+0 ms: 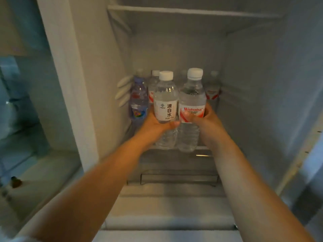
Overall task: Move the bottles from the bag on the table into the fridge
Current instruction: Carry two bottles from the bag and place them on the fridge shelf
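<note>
Two bottles are gripped upright at the fridge shelf (201,147) edge: white-label bottle (165,109) in the left hand (153,124), red-label bottle (191,109) in the right hand (208,117). If pushed inward, the rear bottles (139,100), seemingly close behind, could be toppled.

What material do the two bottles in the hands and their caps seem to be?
Both held bottles, white-label and red-label, look like clear glossy plastic: the contents show through and the lower walls are ribbed. Their caps look like opaque white plastic, probably matte.
</note>
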